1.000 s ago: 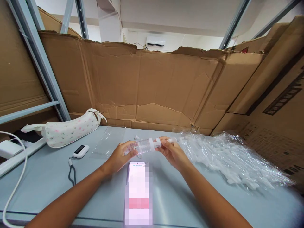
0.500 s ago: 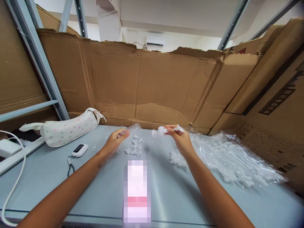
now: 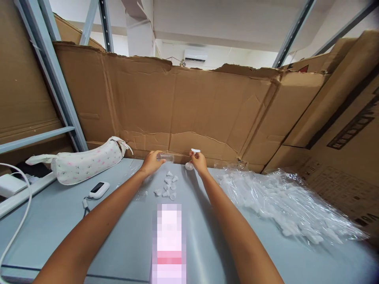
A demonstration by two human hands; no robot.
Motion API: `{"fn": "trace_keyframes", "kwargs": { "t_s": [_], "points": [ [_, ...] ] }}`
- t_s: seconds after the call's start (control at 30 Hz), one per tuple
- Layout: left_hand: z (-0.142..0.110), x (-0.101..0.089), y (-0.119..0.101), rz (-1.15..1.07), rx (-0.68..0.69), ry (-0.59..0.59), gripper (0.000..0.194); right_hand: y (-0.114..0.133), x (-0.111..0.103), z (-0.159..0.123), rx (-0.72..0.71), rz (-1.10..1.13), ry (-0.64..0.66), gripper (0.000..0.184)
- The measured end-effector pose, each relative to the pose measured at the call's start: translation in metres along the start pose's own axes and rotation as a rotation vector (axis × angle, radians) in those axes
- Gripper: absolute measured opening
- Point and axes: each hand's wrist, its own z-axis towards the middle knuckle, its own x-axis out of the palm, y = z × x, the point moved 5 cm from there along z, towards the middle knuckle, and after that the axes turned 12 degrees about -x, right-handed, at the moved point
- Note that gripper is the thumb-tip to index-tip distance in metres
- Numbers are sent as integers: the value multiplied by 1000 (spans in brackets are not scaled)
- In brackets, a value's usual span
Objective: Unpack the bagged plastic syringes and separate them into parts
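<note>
My left hand (image 3: 151, 162) is wrapped round a clear ribbed plastic tube (image 3: 166, 157), which lies sideways with one end pointing right. A short gap away, my right hand (image 3: 199, 161) pinches a white plastic piece (image 3: 196, 150) whose flat top shows above the fingers. Below those fingers is a rounded white end (image 3: 189, 166); whether it is the same piece is hidden by the hand. Several small white plastic bits (image 3: 168, 185) are scattered on the grey table (image 3: 124, 236) between and in front of my hands.
On the right lies a big clear plastic bag (image 3: 284, 205) of white pieces. A blurred-out pink and white item (image 3: 169, 240) is at front centre. Leftward are a floral pouch (image 3: 89, 161), a small white device (image 3: 99, 190) and a cable (image 3: 25, 221). Cardboard (image 3: 183, 110) walls the back.
My right hand has moved left with the white piece and turned it more upright. My left hand has shifted slightly right and back, and its tube now lies flatter.
</note>
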Motion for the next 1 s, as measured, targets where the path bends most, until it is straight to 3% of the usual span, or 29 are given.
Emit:
{"fn": "trace_keyframes", "kwargs": {
  "t_s": [0.23, 0.43, 0.57, 0.8, 0.9, 1.0],
  "points": [
    [14, 14, -5, 272, 29, -17, 53, -26, 14, 0, 73, -45, -7, 34],
    [19, 30, -10, 402, 35, -98, 45, -22, 25, -3, 54, -46, -64, 32],
    [18, 33, -22, 465, 92, -107, 47, -15, 19, -1, 23, -100, -75, 32],
    [10, 33, -23, 587, 161, -22, 69, 5, -20, -12, -11, -327, -10, 30],
    [-1, 28, -19, 602, 146, -51, 70, 22, -49, -23, -46, -489, 53, 33],
    [-18, 24, -16, 536, 197, -91, 58, 35, -89, -36, -14, -684, 73, 29]
  ]
}}
